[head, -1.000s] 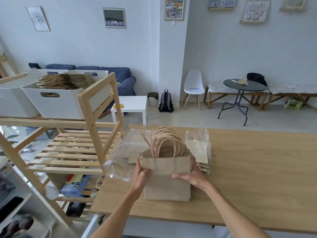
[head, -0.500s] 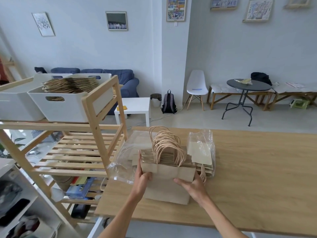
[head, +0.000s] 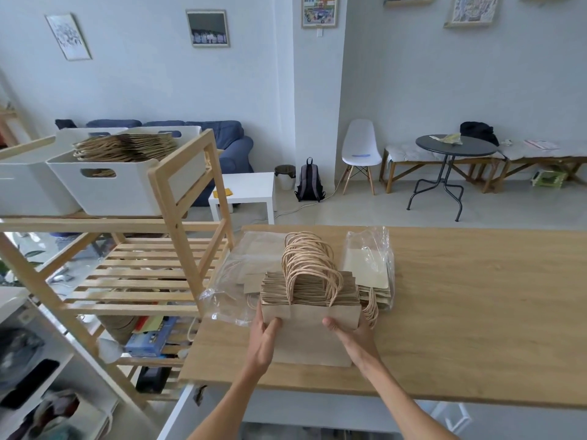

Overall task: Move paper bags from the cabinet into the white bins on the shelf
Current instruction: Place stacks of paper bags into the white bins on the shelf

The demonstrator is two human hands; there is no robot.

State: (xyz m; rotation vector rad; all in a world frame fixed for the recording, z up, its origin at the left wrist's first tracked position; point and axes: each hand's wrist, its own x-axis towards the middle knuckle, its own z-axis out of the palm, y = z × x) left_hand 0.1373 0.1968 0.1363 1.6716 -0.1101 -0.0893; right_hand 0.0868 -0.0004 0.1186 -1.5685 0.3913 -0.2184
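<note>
Both bare forearms extended forward, left hand [head: 263,341] and right hand [head: 351,336] clasping inward, thumbs up.

Across the room you have a blue fabric sofa [head: 228,138] against the wall, with a small white square side table [head: 246,192] in front of it. A grey backpack [head: 309,182] leans at the pillar, just beside a white moulded chair [head: 362,147]. Right of that stands a round dark metal table [head: 455,146]. Framed pictures [head: 208,28] hang above.
</note>
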